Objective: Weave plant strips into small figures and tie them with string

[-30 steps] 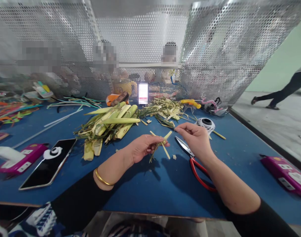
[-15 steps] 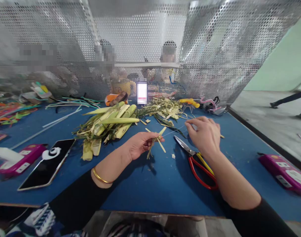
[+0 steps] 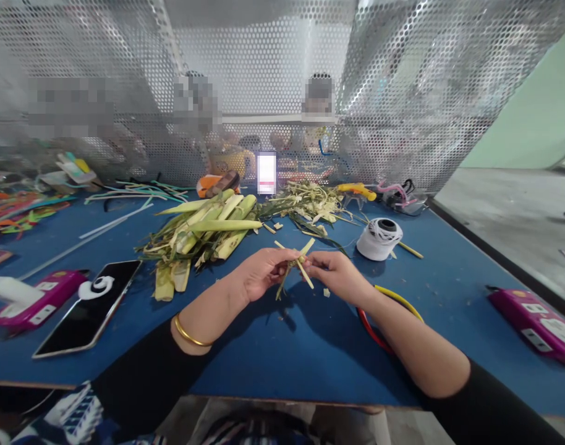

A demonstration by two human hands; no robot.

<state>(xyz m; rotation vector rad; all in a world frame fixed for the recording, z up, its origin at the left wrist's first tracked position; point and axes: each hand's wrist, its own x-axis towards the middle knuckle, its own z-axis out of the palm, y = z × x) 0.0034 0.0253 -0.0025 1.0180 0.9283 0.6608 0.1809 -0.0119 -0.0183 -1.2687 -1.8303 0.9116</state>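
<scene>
Blue worktop [image 3: 273, 352] carries everything before you, with a perforated metal screen [image 3: 403, 93] standing along its far edge. Behind that screen other people sit, blurred. Next in bulk is the heap of green and pale leaf strips [image 3: 203, 232], lying past your hands toward the far edge, with a looser tangle of trimmings [image 3: 310, 207] just beside it on the right. Near the left edge a phone [image 3: 90, 306] lies flat with its dark screen up, and a pink case [image 3: 36, 296] sits just beside it. Another pink case [image 3: 535, 321] rests close to the right edge. A white spool of thread [image 3: 379, 238] stands beyond your right hand, between it and the far edge. Scissors with red and yellow handles [image 3: 391, 309] lie under your right wrist; only the handle loops show.

Your left hand [image 3: 259, 272] has its fingers curled together, pinching the small bundle of leaf strips [image 3: 294, 269] from the left. Your right hand [image 3: 340, 275] meets it from the right, thumb and fingertips pressed onto the same bundle. You hold the bundle just above the worktop, about midway between the left and right edges and nearer the far edge than the near one, its pale ends fanning up and its green tail hanging down. A gold bangle [image 3: 190, 334] circles your left wrist.
</scene>
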